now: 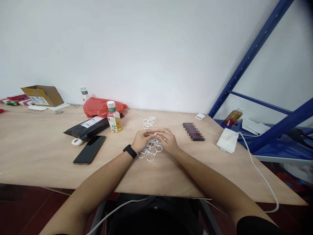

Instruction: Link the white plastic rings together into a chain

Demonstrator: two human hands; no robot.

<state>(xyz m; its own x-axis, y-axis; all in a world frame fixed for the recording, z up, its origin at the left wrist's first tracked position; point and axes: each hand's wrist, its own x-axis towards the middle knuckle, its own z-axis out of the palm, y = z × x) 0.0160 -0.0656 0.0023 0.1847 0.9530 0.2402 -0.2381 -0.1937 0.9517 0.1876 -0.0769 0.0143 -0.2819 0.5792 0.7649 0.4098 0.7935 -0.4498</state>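
Observation:
My left hand [142,139] and my right hand [167,140] meet at the middle of the wooden table [49,156], fingers curled and pinched together on a white plastic ring [155,133]. Under and between the hands lies a cluster of linked white rings [150,150]. A smaller pile of white rings [149,122] lies a little farther back. A black band sits on my left wrist [130,151].
A black phone [89,149], a black parcel bag [85,128], a tea bottle [113,117] and a red bag [99,106] lie to the left. A cardboard box [42,95] stands far left. A white charger [227,140] with cable and a blue rack [269,107] stand to the right.

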